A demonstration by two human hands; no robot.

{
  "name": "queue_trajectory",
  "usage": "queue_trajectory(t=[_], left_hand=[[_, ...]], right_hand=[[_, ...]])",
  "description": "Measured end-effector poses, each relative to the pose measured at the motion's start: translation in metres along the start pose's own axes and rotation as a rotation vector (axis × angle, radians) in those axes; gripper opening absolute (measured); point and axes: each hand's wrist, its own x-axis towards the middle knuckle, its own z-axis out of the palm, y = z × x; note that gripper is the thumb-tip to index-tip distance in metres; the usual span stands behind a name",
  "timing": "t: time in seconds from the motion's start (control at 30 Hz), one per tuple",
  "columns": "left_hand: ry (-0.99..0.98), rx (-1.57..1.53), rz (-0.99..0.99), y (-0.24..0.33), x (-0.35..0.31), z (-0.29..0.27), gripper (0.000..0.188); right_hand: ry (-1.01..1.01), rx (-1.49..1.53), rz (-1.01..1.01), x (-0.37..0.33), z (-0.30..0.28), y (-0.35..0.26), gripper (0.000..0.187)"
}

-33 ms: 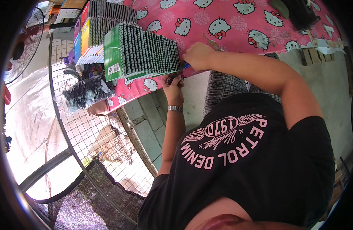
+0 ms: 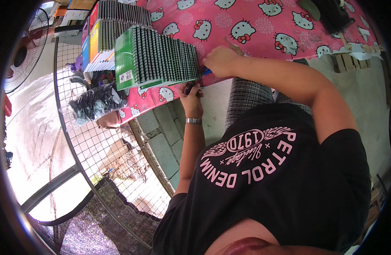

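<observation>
My left hand (image 2: 191,102), with a metal watch on its wrist, is closed at the table's near edge around a small black ridged thing (image 2: 189,88). What kind it is, I cannot make out. My right hand (image 2: 221,62) reaches across from the right, fingers curled down against a narrow blue thing (image 2: 207,71), mostly hidden beneath the hand. Just left of both hands stands a stack of green-covered spiral notebooks (image 2: 125,57), their black coils facing right. Behind it are more spiral notebooks (image 2: 94,42) with yellow, blue and red covers.
A pink cartoon-print tablecloth (image 2: 223,36) covers the table. Clear plastic with black contents (image 2: 93,104) lies at its left edge, beside a wire mesh panel (image 2: 97,157). A fan (image 2: 27,51) stands far left. Dark items (image 2: 327,17) sit at the far right of the table.
Almost nothing differs. The black thing in my left hand and the blue thing at my right hand have shifted very slightly.
</observation>
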Motion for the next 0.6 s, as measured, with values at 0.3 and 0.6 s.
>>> queue_trajectory(t=[0.3, 0.6], left_hand=[[0.052, 0.164, 0.049, 0.002, -0.006, 0.020, 0.043], [0.095, 0.178, 0.115, -0.011, -0.003, 0.013, 0.046]], right_hand=[[0.268, -0.075, -0.058, 0.009, 0.029, 0.007, 0.013], [0.523, -0.183, -0.133, -0.002, 0.037, 0.016, 0.013]])
